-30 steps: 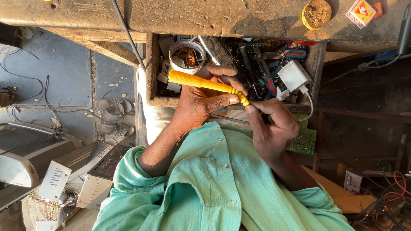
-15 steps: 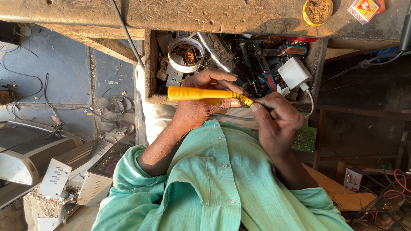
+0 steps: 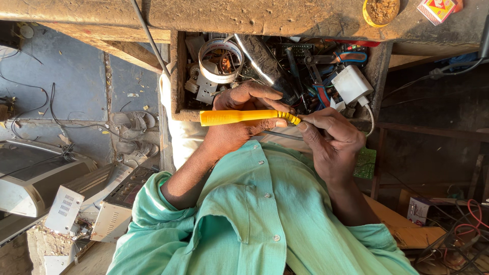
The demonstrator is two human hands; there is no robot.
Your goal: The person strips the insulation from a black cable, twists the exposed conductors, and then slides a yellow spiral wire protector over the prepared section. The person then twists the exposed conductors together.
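My left hand [image 3: 232,133] is wrapped around a yellow tool handle [image 3: 229,117], which lies level across the front of an open wooden drawer [image 3: 175,76]. My right hand [image 3: 333,145] pinches the ribbed end of that handle [image 3: 291,118] with thumb and fingertips. What lies between those fingertips is hidden. A thin grey rod or wire [image 3: 280,135] runs just under the two hands. Both arms come out of my pale green shirt [image 3: 260,219].
The drawer holds a tape roll [image 3: 220,58], a white plug adapter [image 3: 351,84], blue-handled pliers [image 3: 349,57] and several other tools. A green circuit board [image 3: 364,164] sits below my right hand. A yellow tin [image 3: 381,10] stands on the worn bench top [image 3: 254,15]. Old casings [image 3: 35,178] lie at the left.
The yellow handle has swung from a downward slant to level. Both hands have stayed together at its ribbed end.
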